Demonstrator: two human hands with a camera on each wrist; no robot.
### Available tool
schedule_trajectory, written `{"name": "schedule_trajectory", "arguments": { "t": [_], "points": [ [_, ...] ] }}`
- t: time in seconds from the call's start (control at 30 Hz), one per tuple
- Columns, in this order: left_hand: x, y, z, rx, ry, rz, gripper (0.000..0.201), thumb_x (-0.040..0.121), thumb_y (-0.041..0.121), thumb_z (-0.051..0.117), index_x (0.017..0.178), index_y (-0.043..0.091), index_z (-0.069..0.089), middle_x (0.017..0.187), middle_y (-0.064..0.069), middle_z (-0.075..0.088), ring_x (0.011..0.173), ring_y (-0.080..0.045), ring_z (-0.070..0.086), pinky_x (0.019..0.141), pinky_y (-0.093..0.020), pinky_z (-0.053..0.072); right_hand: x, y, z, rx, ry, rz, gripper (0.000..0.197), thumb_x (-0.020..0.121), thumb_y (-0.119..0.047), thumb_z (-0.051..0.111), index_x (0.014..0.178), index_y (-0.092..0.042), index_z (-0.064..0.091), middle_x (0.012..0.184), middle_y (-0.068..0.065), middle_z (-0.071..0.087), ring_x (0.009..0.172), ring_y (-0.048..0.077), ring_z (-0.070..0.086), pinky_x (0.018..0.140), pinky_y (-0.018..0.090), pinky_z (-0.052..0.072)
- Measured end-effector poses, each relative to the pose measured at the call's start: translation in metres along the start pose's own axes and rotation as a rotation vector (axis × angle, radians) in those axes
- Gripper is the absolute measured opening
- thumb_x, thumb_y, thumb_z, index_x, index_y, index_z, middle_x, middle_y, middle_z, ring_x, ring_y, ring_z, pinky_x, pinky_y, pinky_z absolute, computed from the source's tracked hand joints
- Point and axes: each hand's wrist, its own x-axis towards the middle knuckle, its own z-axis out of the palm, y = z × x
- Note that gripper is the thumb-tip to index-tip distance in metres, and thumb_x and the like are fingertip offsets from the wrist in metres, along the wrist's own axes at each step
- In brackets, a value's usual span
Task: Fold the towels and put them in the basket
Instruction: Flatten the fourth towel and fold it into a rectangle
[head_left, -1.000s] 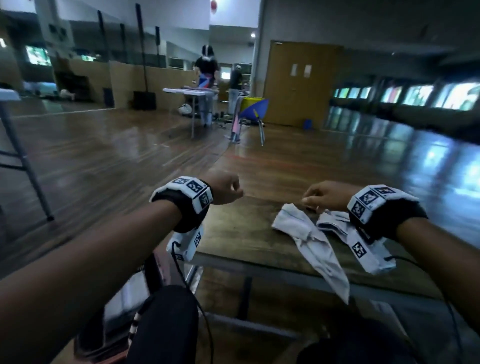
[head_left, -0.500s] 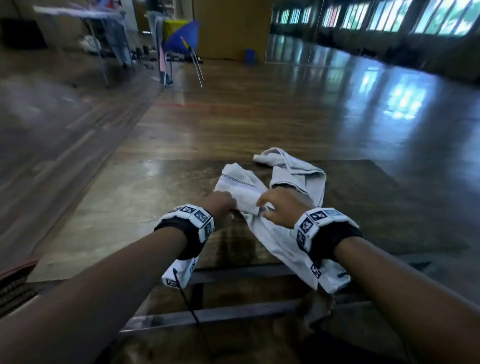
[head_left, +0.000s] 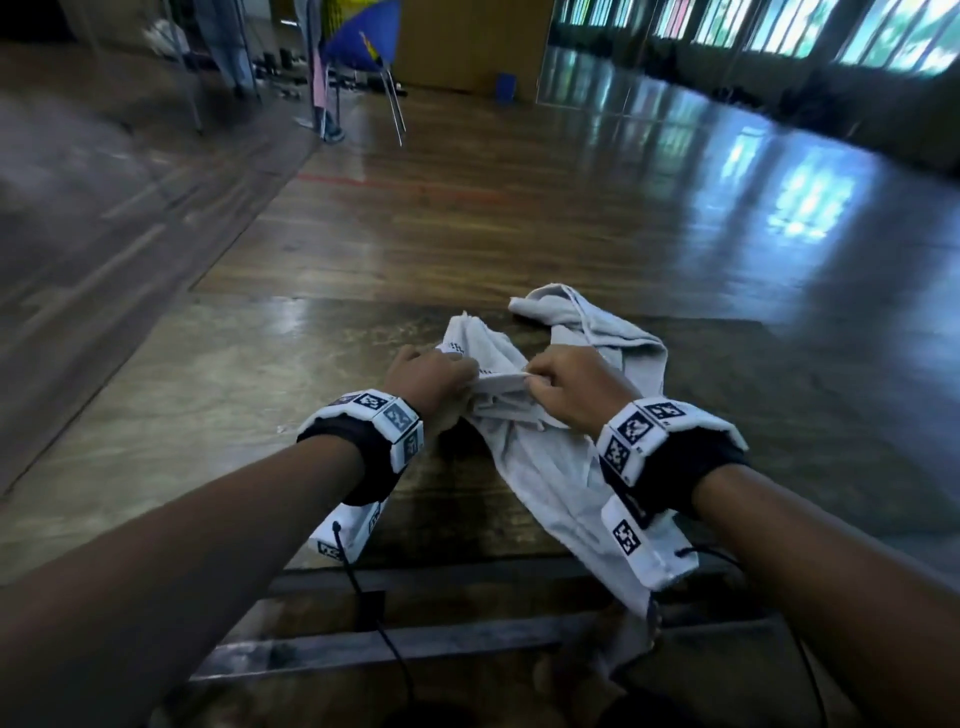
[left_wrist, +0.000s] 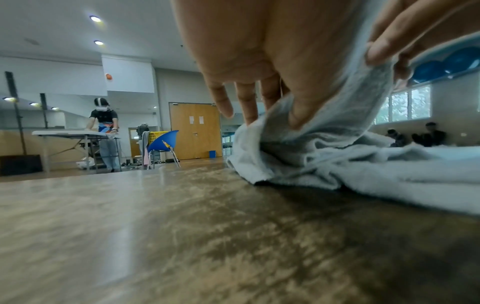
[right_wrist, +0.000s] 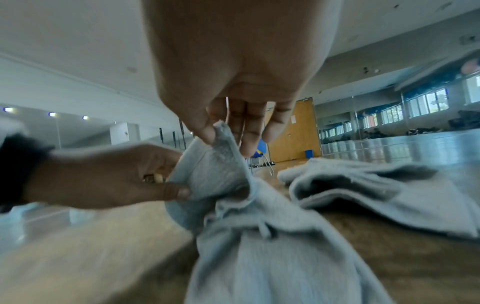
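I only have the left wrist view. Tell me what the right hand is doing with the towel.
Observer: The right hand pinches the towel's raised edge.
Operator: Report where the towel's near end lies.
Observer: It hangs over the table's front edge.
Operator: Say whether there's a second towel.
Observer: Yes, a crumpled towel lies beyond the right hand.
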Motion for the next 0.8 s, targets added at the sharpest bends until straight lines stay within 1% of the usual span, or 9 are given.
{"name": "schedule_trajectory", "arguments": {
  "t": [0.07, 0.17, 0.27, 0.33, 0.4, 0.5, 0.57, 0.7, 0.8],
  "points": [
    [-0.008, 0.002, -0.019, -0.047, 0.070, 0.016, 0.008, 0.087, 0.026, 0.047, 0.091, 0.020, 0.050, 0.105, -0.002, 0.062, 0.101, -0.026, 0.058, 0.088, -0.036, 0.034, -0.008, -0.006, -0.031, 0.083, 0.068, 0.008, 0.019, 0.086, -0.023, 0.055, 0.084, -0.014, 0.071, 0.085, -0.001, 0.069, 0.082, 0.018, 0.062, 0.075, 0.033, 0.049],
    [-0.018, 0.003, -0.060, -0.082, 0.201, 0.018, 0.006, 0.087, 0.021, 0.048, 0.093, 0.021, 0.050, 0.101, -0.002, 0.063, 0.098, -0.026, 0.058, 0.086, -0.035, 0.032, -0.022, -0.023, -0.085, 0.107, 0.163, -0.036, 0.018, 0.087, -0.018, 0.057, 0.094, -0.013, 0.073, 0.086, -0.010, 0.062, 0.083, 0.006, 0.055, 0.072, 0.018, 0.035],
    [-0.030, -0.001, -0.118, -0.100, 0.301, -0.031, 0.004, 0.085, 0.022, 0.049, 0.083, 0.023, 0.046, 0.094, -0.004, 0.066, 0.093, -0.028, 0.060, 0.082, -0.033, 0.032, -0.041, -0.046, -0.145, 0.074, 0.262, -0.062, 0.019, 0.088, -0.014, 0.056, 0.098, -0.012, 0.072, 0.087, -0.002, 0.066, 0.082, 0.008, 0.057, 0.071, 0.017, 0.034],
    [-0.043, -0.007, -0.158, -0.091, 0.371, -0.060, 0.012, 0.087, 0.024, 0.047, 0.077, 0.026, 0.039, 0.093, -0.008, 0.066, 0.092, -0.030, 0.060, 0.080, -0.033, 0.033, -0.055, -0.063, -0.185, 0.064, 0.326, -0.082, 0.019, 0.089, -0.013, 0.055, 0.099, -0.011, 0.071, 0.087, -0.003, 0.065, 0.082, 0.008, 0.056, 0.068, 0.014, 0.033],
    [-0.060, -0.014, -0.201, -0.106, 0.439, -0.073, 0.012, 0.088, 0.027, 0.050, 0.077, 0.023, 0.047, 0.093, -0.012, 0.067, 0.092, -0.032, 0.061, 0.077, -0.033, 0.036, -0.070, -0.079, -0.223, 0.057, 0.390, -0.097, 0.019, 0.091, -0.014, 0.054, 0.100, -0.012, 0.071, 0.085, -0.005, 0.064, 0.078, 0.008, 0.056, 0.068, 0.015, 0.036],
    [-0.093, -0.024, -0.269, -0.214, 0.498, -0.147, 0.023, 0.086, 0.031, 0.061, 0.080, 0.008, 0.062, 0.082, -0.017, 0.065, 0.080, -0.030, 0.061, 0.066, -0.033, 0.040, -0.093, -0.100, -0.276, 0.073, 0.503, -0.121, 0.015, 0.091, -0.013, 0.054, 0.095, -0.012, 0.069, 0.067, -0.015, 0.056, 0.061, -0.001, 0.049, 0.055, 0.013, 0.033],
    [-0.118, -0.027, -0.310, -0.326, 0.529, -0.083, 0.027, 0.083, 0.025, 0.067, 0.069, 0.003, 0.057, 0.067, -0.016, 0.056, 0.066, -0.022, 0.053, 0.061, -0.033, 0.039, -0.111, -0.113, -0.307, 0.089, 0.563, -0.128, 0.013, 0.091, -0.014, 0.055, 0.092, -0.014, 0.068, 0.064, -0.015, 0.054, 0.060, -0.002, 0.048, 0.055, 0.015, 0.034],
    [-0.172, -0.021, -0.374, -0.387, 0.665, 0.008, 0.039, 0.080, 0.013, 0.070, 0.052, 0.022, 0.045, 0.053, 0.004, 0.043, 0.053, -0.012, 0.040, 0.052, -0.027, 0.033, -0.149, -0.136, -0.358, 0.161, 0.629, -0.146, 0.010, 0.089, -0.014, 0.057, 0.085, -0.018, 0.065, 0.063, -0.007, 0.057, 0.060, 0.009, 0.052, 0.064, 0.025, 0.043],
    [-0.205, -0.020, -0.412, -0.488, 0.729, 0.026, 0.016, 0.081, 0.011, 0.068, 0.066, 0.012, 0.062, 0.062, -0.004, 0.058, 0.057, -0.012, 0.052, 0.058, -0.027, 0.045, -0.172, -0.149, -0.385, 0.199, 0.703, -0.151, 0.008, 0.089, -0.016, 0.058, 0.087, -0.018, 0.066, 0.063, -0.007, 0.059, 0.055, 0.007, 0.053, 0.050, 0.012, 0.043]
  ]
}}
